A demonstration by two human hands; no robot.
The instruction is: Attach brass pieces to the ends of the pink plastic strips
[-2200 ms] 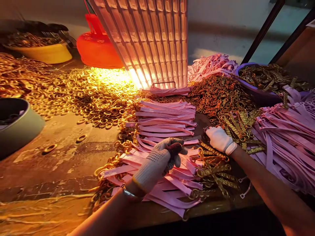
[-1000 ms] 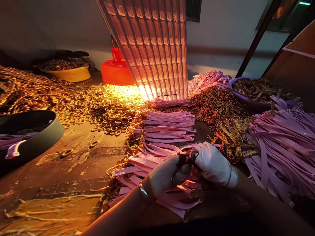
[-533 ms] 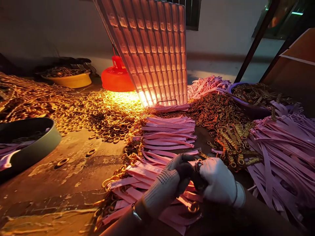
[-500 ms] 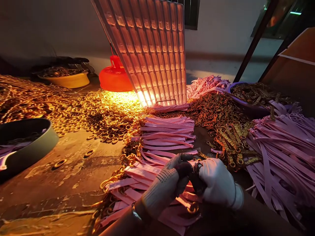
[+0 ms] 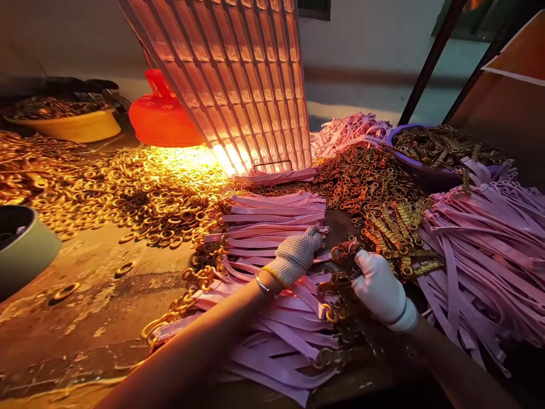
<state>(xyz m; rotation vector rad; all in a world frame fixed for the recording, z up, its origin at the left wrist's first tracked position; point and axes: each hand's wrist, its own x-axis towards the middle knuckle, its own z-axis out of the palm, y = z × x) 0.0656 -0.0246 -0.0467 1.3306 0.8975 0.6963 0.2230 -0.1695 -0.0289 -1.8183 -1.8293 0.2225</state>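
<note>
My left hand (image 5: 299,254), in a dotted knit glove, reaches over a row of pink straps (image 5: 275,227) with its fingers curled closed near their right ends. Whatever it grips is hidden under the fingers. To its right is my right hand (image 5: 381,287) in a white glove with dark fingertips, pinched closed beside some gold textured metal pieces (image 5: 398,230). What lies in that pinch is too dark to make out. Gold rings (image 5: 330,312) are attached at the ends of some pink straps below the hands.
A lit red lamp (image 5: 164,116) hangs over a heap of gold rings (image 5: 170,199), beside a leaning ribbed plastic panel (image 5: 255,85). Around stand a yellow basin (image 5: 85,126), a grey-green tub (image 5: 34,255) and a purple basin (image 5: 419,167). More pink straps (image 5: 489,238) are heaped at right.
My hands, together half a second ago, are now apart: the left has moved up over the strap row, the right slightly rightward. The camera view has shifted rightward and down.
</note>
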